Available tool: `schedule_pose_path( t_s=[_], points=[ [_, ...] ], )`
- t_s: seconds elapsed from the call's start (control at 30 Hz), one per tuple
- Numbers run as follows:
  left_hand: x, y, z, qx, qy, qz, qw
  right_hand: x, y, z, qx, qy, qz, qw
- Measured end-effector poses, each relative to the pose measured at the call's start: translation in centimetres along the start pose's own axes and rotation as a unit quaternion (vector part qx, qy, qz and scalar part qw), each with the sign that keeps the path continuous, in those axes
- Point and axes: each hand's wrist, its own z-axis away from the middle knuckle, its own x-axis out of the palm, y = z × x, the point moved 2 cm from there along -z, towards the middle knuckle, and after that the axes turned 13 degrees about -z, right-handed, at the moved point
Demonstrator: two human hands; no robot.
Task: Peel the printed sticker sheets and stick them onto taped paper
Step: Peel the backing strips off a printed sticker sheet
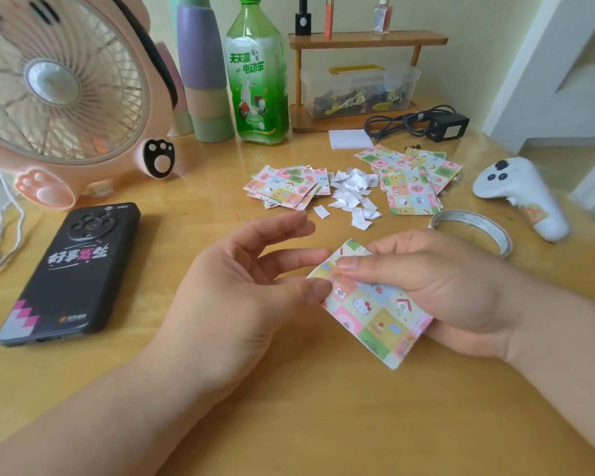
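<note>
My right hand [437, 286] grips a printed sticker sheet [375, 310] with pastel cartoon squares, its thumb lying across the sheet's top corner. My left hand [241, 280] pinches the sheet's left corner between thumb and a fingertip, the other fingers spread. Further back on the table lie a left stack of printed sheets [285, 187], a right stack of printed sheets [416, 180] and, between them, a heap of white peeled scraps [352, 194]. A roll of double-sided tape [474, 231] lies just beyond my right hand.
A black phone [73, 273] lies at the left, a pink fan [59, 94] behind it. A green bottle [256, 73], stacked cups [205, 70], a wooden shelf with a clear box [358, 87], a black adapter [447, 127], a white notepad [351, 139] and a white controller [526, 194] line the back and right.
</note>
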Motion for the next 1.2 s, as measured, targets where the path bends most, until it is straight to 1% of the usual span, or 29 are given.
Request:
schedule_pose_path(
  t_s=[0.1, 0.2, 0.33, 0.43, 0.57, 0.77, 0.93, 1.2],
  points=[
    [0.1, 0.1, 0.1, 0.011, -0.003, -0.026, 1.0, -0.1, 0.0, -0.1, -0.027, 0.006, 0.023, 0.999],
    [0.3, 0.3, 0.3, 0.042, -0.014, -0.066, 0.997, -0.4, -0.1, -0.1, -0.041, 0.01, 0.015, 0.999],
    [-0.1, 0.4, 0.5, 0.083, -0.05, -0.046, 0.994, -0.2, -0.4, 0.0, -0.026, 0.01, -0.062, 0.998],
    [-0.1, 0.3, 0.6, 0.088, -0.068, -0.044, 0.993, 0.1, -0.6, 0.1, 0.003, 0.012, -0.116, 0.993],
    [0.2, 0.2, 0.5, 0.09, -0.055, -0.046, 0.993, 0.8, -0.7, 0.4, 0.047, 0.006, -0.122, 0.991],
    [0.4, 0.5, 0.6, 0.099, -0.034, -0.085, 0.991, 1.3, -0.8, 0.7, 0.079, -0.005, -0.11, 0.991],
    [0.5, 0.7, 0.7, 0.108, -0.03, -0.106, 0.988, 1.3, -0.5, 0.6, 0.091, 0.017, -0.099, 0.991],
    [0.6, 1.0, 0.7, 0.137, -0.019, -0.144, 0.98, 1.0, -0.4, 0.4, 0.084, 0.05, -0.111, 0.989]
  ],
)
